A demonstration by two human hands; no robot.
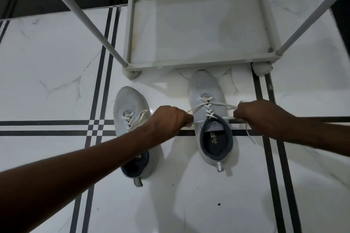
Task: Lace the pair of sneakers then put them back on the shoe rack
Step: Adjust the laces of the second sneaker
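Down on the white marble floor [47,62], you had 2 pale grey sneakers standing side by side, toes pointing toward the shoe rack [198,24]. Your left hand [168,121] was closed in a fist around one end of the white lace [217,104], and your right hand [259,113] was closed the same way on the other end, each drawing its strand out sideways from the right sneaker [208,91]. That sneaker sat just in front of the rack's bottom shelf, its toe nearly at the frame, with the lace crossed through the eyelets up to the dark blue collar. A loose tail of lace hung down from your right hand onto the floor beside the shoe. The left sneaker [128,104] stood a little nearer to you, partly hidden under your left forearm; its lace looked threaded but slack, though the arm covered too much to be sure. The rack's bottom shelf held no shoes, and its grey poles rose out of view.
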